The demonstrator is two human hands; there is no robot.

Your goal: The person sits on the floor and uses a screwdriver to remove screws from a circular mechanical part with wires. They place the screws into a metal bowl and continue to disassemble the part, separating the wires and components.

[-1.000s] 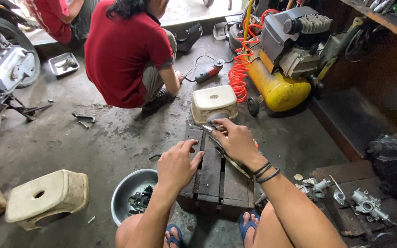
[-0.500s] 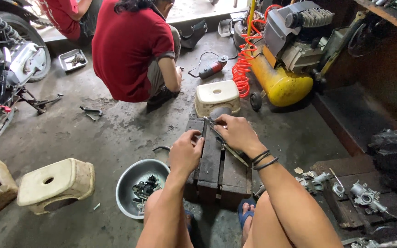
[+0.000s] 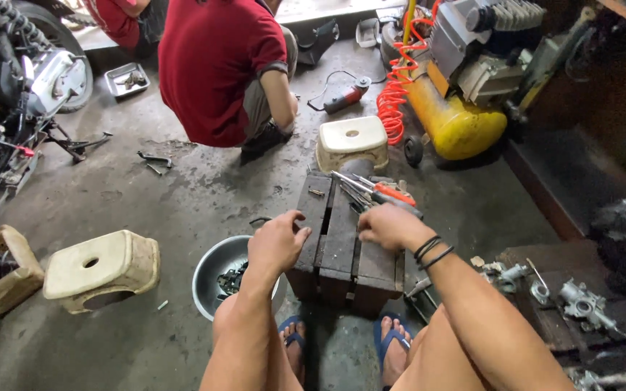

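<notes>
My left hand point(image 3: 278, 242) lies on the left edge of a dark wooden block point(image 3: 342, 250) between my knees, fingers bent over the edge and thumb up, holding nothing I can see. My right hand point(image 3: 389, 226), black bands on its wrist, rests curled on the block's top right; whether it holds anything is hidden. Just beyond it, an orange-handled screwdriver point(image 3: 394, 194) and several thin metal tools point(image 3: 353, 190) lie on the block's far end. A metal bowl point(image 3: 210, 269) with dark small parts stands on the floor left of the block.
A person in a red shirt point(image 3: 215, 65) squats ahead. Cream plastic stools stand at left point(image 3: 99, 268) and beyond the block point(image 3: 351, 141). A yellow compressor point(image 3: 454, 123) with an orange coiled hose point(image 3: 396, 87) is back right, metal engine parts point(image 3: 581, 304) at right, a motorcycle point(image 3: 16, 87) at left.
My right hand has let go of the tools at the block's far end and drawn back to the near part. My left hand slid to the block's left edge. The view moved closer.
</notes>
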